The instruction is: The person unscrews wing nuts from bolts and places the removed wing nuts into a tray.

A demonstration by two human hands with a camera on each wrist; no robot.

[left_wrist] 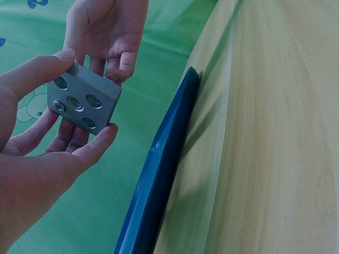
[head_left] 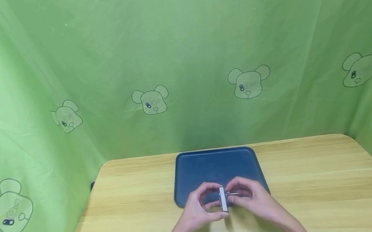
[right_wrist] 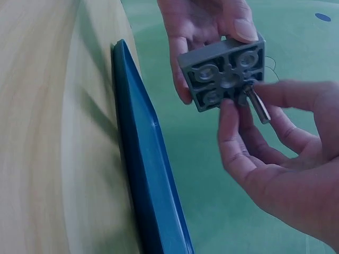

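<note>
My left hand (head_left: pixel 201 206) grips a small square grey metal block (left_wrist: pixel 85 100) by its edges, thumb on one side and fingers on the other. Several round holes show on one face, and something round fills one of them near a corner. On the opposite face, with its raised rings, a threaded metal screw (right_wrist: pixel 258 105) sticks out slantwise near one corner. My right hand (head_left: pixel 252 194) has its curled fingers and thumb about the screw, fingertips close against the block. Exactly where they touch it is partly hidden.
A dark blue tray (head_left: pixel 215 163) lies on the wood-patterned table (head_left: pixel 140 195), behind and under the hands. Green curtains (head_left: pixel 183 52) with printed bear heads enclose the table's back and sides.
</note>
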